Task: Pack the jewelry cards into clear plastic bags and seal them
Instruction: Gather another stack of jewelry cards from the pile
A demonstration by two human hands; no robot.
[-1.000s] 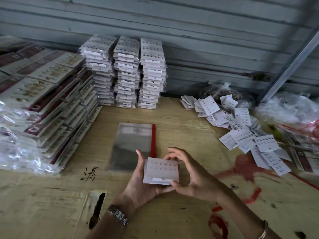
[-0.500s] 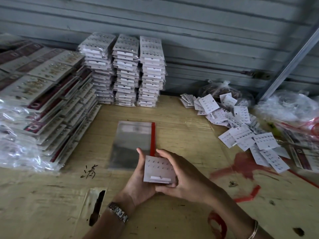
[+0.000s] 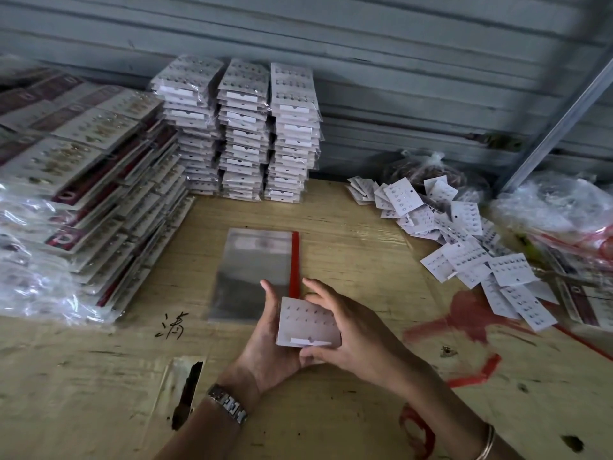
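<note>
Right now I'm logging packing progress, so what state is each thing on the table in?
Jewelry card: held between both hands, above the table, not yet bagged.
Left hand: cupped under the card.
Right hand: fingers closed on the card's right edge.
Clear plastic bags: flat stack, red strip along its right side.
Loose cards: unbagged, scattered at right.
Packed stacks: bagged, three piles at the back.
</note>
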